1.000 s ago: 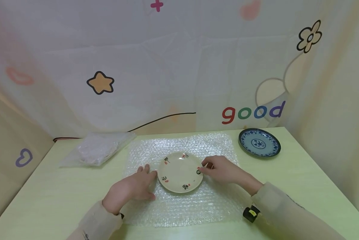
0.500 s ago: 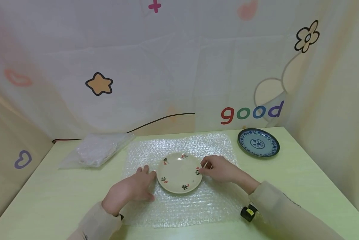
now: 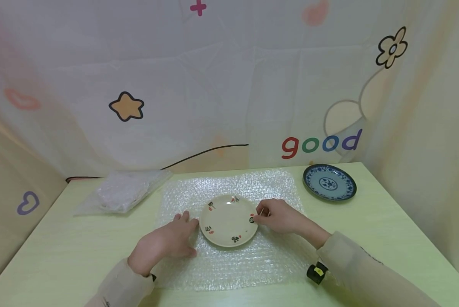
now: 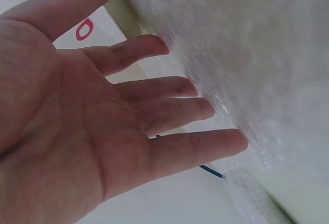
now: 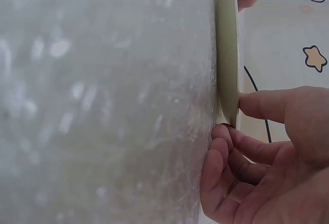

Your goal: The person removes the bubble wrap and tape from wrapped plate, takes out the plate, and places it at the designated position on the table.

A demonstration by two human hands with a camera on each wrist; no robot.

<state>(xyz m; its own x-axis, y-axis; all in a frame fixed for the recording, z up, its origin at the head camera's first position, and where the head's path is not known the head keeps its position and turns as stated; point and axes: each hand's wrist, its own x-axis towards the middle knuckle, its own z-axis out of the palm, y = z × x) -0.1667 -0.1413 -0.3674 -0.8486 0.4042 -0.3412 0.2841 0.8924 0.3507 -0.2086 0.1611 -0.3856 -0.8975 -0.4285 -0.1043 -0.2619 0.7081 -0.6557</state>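
Observation:
A cream plate (image 3: 229, 221) with small black and red drawings lies on a sheet of bubble wrap (image 3: 237, 268). My right hand (image 3: 281, 216) pinches the plate's right rim. In the right wrist view the thumb lies on the rim of the plate (image 5: 229, 54), with curled fingers beneath its edge. At the plate's left side is my left hand (image 3: 169, 241), fingers spread, fingertips down on the wrap. The left wrist view shows the palm of that hand (image 4: 103, 121) with nothing held, its fingertips against the bubble wrap (image 4: 247, 54).
A blue-and-white patterned plate (image 3: 329, 182) with a dark rim sits at the table's back right. Toward the back left lies a clear plastic packet (image 3: 123, 192) of bubble wrap. A printed curtain (image 3: 214, 85) hangs behind the pale table (image 3: 60, 256).
Both hands keep their places at the cream plate. Only the whole head view shifts very slightly to the left.

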